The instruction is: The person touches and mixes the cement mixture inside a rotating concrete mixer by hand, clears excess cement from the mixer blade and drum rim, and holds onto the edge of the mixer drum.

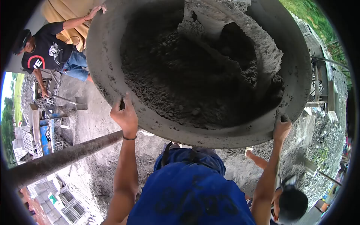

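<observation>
Across the drum (213,139) of dark, crumbly mix (168,93), both hands, left (126,115) and right (282,126), grip the near rim, well apart at opposite sides.

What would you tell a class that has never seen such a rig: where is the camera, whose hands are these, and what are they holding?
There is no machine arm here. The single picture comes from a camera on a person's head, looking down past their blue shirt.

Their bare left hand and right hand each grip the near rim of a large round vessel. Inside it lie crumbly grey material and a thick, curved part caked in grey.

At the left, a co-worker rests one hand on the rim and holds a shovel with the other. Another person's dark-haired head shows at lower right. The curved edges come from the wide lens, I think.
</observation>
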{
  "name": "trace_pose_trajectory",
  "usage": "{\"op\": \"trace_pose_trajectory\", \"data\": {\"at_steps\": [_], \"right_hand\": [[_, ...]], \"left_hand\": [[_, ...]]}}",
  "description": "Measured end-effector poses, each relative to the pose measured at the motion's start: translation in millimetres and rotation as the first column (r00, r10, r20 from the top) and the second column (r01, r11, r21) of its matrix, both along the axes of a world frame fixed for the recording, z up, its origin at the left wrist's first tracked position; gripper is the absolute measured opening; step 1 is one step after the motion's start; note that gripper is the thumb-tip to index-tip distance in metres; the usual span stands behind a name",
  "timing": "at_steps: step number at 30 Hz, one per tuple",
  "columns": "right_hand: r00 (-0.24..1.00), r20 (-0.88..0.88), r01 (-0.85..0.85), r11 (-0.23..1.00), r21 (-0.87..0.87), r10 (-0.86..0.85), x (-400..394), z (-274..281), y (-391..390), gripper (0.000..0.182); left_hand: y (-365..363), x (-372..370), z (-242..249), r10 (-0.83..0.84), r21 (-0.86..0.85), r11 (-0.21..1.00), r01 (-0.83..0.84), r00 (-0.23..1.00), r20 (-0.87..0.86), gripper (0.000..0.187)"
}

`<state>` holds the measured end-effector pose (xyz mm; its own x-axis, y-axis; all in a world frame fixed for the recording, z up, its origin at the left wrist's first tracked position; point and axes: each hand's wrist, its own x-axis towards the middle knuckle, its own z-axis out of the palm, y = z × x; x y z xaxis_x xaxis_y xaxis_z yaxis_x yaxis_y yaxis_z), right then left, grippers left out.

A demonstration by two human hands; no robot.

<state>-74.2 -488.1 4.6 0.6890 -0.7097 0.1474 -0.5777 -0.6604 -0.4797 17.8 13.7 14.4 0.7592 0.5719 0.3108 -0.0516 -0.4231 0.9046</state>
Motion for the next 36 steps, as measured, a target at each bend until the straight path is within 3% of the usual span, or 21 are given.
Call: {"op": "trace_pose_trajectory", "data": {"at_steps": [2, 3, 4, 7, 9, 12, 13, 15, 17, 18, 19, 20, 21, 23, 24, 26, 27, 29, 30, 33, 36], "right_hand": [[1.0, 0.012, 0.03, 0.993, -0.115, -0.029, -3, -8, -5, 0.027], [1.0, 0.03, 0.009, 0.996, -0.092, -0.006, -1, -11, -8, 0.027], [1.0, 0.003, -0.027, 0.997, -0.076, 0.028, -5, -11, -14, 0.03], [0.997, -0.051, -0.067, 0.997, -0.029, 0.065, 4, -1, -2, 0.034], [0.995, -0.088, -0.043, 0.999, -0.019, 0.041, 0, 4, -3, 0.035], [0.994, -0.095, -0.066, 0.987, -0.148, 0.052, -3, -18, -19, 0.029], [0.993, -0.114, -0.058, 0.973, -0.222, 0.034, -3, -23, -23, 0.031], [0.98, -0.184, -0.113, 0.978, -0.173, 0.081, -4, -13, -20, 0.036], [0.95, -0.217, -0.249, 0.964, -0.092, 0.224, 1, 5, -9, 0.041], [0.965, -0.08, -0.256, 0.961, -0.105, 0.249, 6, 6, -1, 0.04], [0.945, -0.113, -0.303, 0.952, 0.05, 0.306, 13, 30, 20, 0.053], [0.913, -0.049, -0.405, 0.914, 0.019, 0.406, 12, 41, 43, 0.072], [0.769, 0.064, -0.607, 0.759, -0.236, 0.636, 17, 21, 44, 0.083], [0.76, -0.051, -0.644, 0.74, -0.195, 0.648, 10, 12, 71, 0.073], [0.781, -0.061, -0.621, 0.762, -0.184, 0.621, -1, 7, 86, 0.073], [0.875, -0.1, -0.46, 0.878, 0.131, 0.473, -13, 2, 110, 0.062], [0.879, -0.106, -0.45, 0.882, 0.14, 0.465, -15, 0, 116, 0.062], [0.955, -0.205, -0.226, 0.974, -0.03, 0.216, -16, 0, 126, 0.053], [0.958, -0.167, -0.234, 0.972, 0.013, 0.233, -16, 7, 131, 0.047], [0.939, -0.3, -0.186, 0.982, -0.028, 0.17, -19, 20, 137, 0.047], [0.934, -0.313, -0.204, 0.977, -0.067, 0.173, -18, 19, 135, 0.048]], "left_hand": [[5, -4, -10, -0.005, 0.1, 0.995, 0.011, 0.999, -0.053, 0.019], [15, -3, -14, 0.007, 0.206, 0.978, 0.015, 0.994, -0.106, 0.02], [16, -2, -15, 0.013, 0.258, 0.966, 0.0, 0.999, -0.048, 0.026], [14, -4, -12, -0.052, 0.166, 0.984, 0.066, 0.995, -0.084, 0.032], [16, -1, -17, -0.08, 0.204, 0.975, 0.091, 0.995, -0.064, 0.036], [16, 4, -19, -0.184, 0.308, 0.933, 0.184, 0.983, -0.03, 0.037], [17, 6, -19, -0.185, 0.383, 0.901, 0.204, 0.979, -0.086, 0.036], [18, 6, -20, -0.233, 0.442, 0.853, 0.279, 0.96, -0.155, 0.035], [21, 9, -17, -0.231, 0.481, 0.779, 0.403, 0.897, -0.377, 0.027], [17, 8, -14, -0.268, 0.472, 0.767, 0.434, 0.886, -0.379, 0.027], [13, 7, -10, -0.331, 0.516, 0.716, 0.47, 0.879, -0.342, 0.031], [9, 6, -5, -0.381, 0.53, 0.682, 0.505, 0.863, -0.331, 0.034], [5, 5, 0, -0.431, 0.543, 0.646, 0.537, 0.843, -0.321, 0.039], [5, 5, 6, -0.362, 0.35, 0.647, 0.678, 0.676, -0.642, 0.054], [6, 5, 2, -0.383, 0.341, 0.622, 0.705, 0.653, -0.653, 0.054], [10, 5, -4, -0.316, 0.456, 0.558, 0.694, 0.685, -0.656, 0.054], [11, 7, -6, -0.32, 0.452, 0.548, 0.704, 0.676, -0.664, 0.054], [13, 10, -8, -0.347, 0.445, 0.487, 0.752, 0.634, -0.692, 0.053], [11, 6, -4, -0.339, 0.429, 0.464, 0.775, 0.603, -0.722, 0.053], [14, 10, -11, -0.308, 0.435, 0.377, 0.818, 0.554, -0.774, 0.054], [15, 11, -14, -0.291, 0.428, 0.39, 0.815, 0.551, -0.782, 0.053]]}}
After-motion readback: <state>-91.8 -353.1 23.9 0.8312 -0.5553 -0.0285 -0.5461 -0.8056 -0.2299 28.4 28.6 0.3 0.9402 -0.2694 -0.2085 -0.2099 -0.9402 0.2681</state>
